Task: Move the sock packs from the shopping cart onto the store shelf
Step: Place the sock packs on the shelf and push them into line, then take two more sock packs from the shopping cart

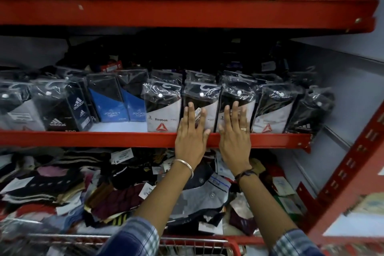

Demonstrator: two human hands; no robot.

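**A:** Where are the sock packs at?

**B:** Upright on the middle shelf (124, 139). Left hand (190, 141) and right hand (235, 141) lie flat, fingers spread, each against a Reebok sock pack (209, 114).

**A:** Tricky to handle?

**B:** Probably light, crinkly, slippery film. I'd grip the side edges.

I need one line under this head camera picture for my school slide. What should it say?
Left hand and right hand press flat against two sock packs on the red middle shelf.
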